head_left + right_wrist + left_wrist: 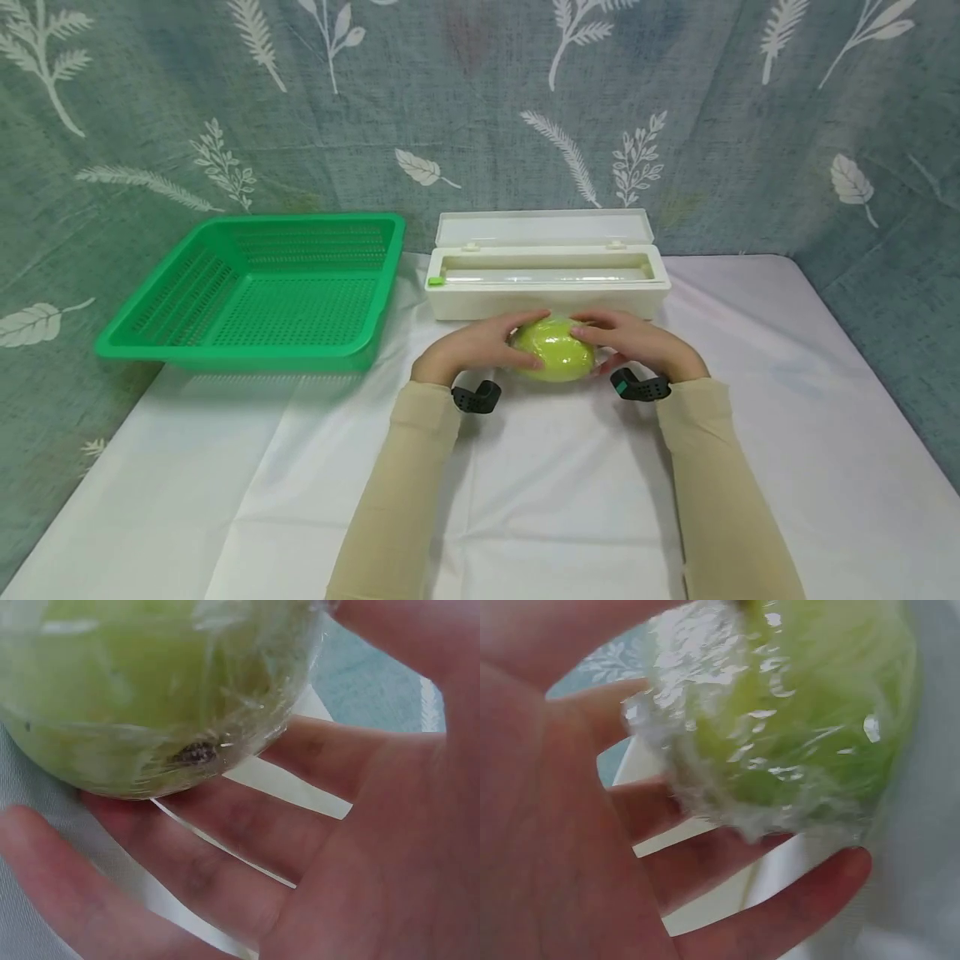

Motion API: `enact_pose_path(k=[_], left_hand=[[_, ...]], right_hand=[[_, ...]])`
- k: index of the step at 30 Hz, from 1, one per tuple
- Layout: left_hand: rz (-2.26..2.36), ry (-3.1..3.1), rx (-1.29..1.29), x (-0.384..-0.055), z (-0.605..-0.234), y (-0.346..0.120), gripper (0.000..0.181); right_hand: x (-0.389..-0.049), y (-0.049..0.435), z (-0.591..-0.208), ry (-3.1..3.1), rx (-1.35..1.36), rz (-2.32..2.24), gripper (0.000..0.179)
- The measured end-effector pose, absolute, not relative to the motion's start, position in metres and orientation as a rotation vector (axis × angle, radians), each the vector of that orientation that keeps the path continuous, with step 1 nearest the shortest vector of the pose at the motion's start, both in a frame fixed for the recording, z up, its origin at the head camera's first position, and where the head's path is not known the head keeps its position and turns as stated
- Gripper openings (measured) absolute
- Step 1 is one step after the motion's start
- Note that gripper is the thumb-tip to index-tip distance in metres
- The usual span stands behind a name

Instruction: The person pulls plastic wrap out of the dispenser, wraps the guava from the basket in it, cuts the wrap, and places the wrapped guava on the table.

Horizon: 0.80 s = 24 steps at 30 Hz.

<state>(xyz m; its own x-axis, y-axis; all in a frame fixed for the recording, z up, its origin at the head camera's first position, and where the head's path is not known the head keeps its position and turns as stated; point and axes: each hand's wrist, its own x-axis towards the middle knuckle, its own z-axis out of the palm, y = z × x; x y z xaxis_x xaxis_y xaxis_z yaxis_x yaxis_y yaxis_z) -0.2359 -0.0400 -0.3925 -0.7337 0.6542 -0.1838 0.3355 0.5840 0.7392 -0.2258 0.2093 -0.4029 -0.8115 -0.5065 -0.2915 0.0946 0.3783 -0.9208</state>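
Observation:
A round yellow-green fruit (556, 349) lies between both hands above the white cloth, wrapped in clear, shiny cling film. From the left, my left hand (483, 343) holds it, thumb in front and fingers behind. My right hand (637, 340) grips the opposite side, its fingers curving behind and under. In the left wrist view, bunched film (705, 776) gathers at the fruit's end beside the palm. A dark, rough spot (196, 754) shows through the film in the right wrist view. The fruit's exact kind cannot be told.
Just behind the hands stands a white cling film dispenser (547, 302), lid raised, with a roll inside and a green slider (436, 282) at its left. A green perforated basket (300, 364) sits at the left. A leaf-patterned curtain (480, 125) closes off the back.

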Motion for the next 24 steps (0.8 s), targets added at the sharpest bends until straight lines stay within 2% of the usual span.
enact_pose_path(k=[10, 18, 24], left_hand=[[1.120, 2.152, 0.680, -0.236, -0.403, -0.040, 0.055], [1.100, 2.241, 0.620, -0.237, -0.403, -0.039, 0.052], [1.164, 2.261, 0.551, -0.237, -0.406, -0.035, 0.046]], right_hand=[[-0.225, 0.202, -0.401, 2.186, -0.289, -1.312, 0.064], [-0.226, 0.202, -0.402, 2.330, -0.235, -1.166, 0.069], [-0.225, 0.198, -0.401, 2.465, -0.204, -1.160, 0.061]])
